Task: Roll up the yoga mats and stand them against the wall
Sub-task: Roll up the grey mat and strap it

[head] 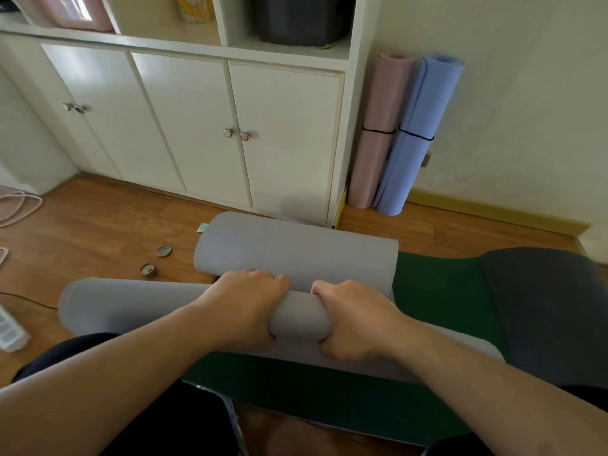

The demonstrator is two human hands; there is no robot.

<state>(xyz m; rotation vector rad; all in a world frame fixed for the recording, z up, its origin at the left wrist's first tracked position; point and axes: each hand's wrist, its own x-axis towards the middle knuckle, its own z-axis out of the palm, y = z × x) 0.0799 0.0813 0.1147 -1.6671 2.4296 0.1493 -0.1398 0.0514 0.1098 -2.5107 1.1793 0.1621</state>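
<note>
While the grey mat point(296, 258) lies across the centre of the frame, part rolled, we treat the roll at lower centre as the working edge and the flat remainder toward the cabinet point(204, 126) as the feed. The left hand point(245, 311) and right hand point(350, 320) both clamp the roll, fingers curled over its far side and thumbs under the near side, set close together at its middle. In our judgement this grip controls the centre but leaves the ends free, so we should spread the hands apart before turning further, keep the edges flush to prevent coning, and pull the roll snug with each turn. The roll rests on a green mat point(427, 291), with a dark mat point(543, 307) at right; we avoid catching either. At upper right a pink mat point(378, 126) and blue mat point(418, 133) stand banded against the wall point(526, 93), marking the destination. Two small lids point(156, 261) lie on the floor point(98, 232) at left.
</note>
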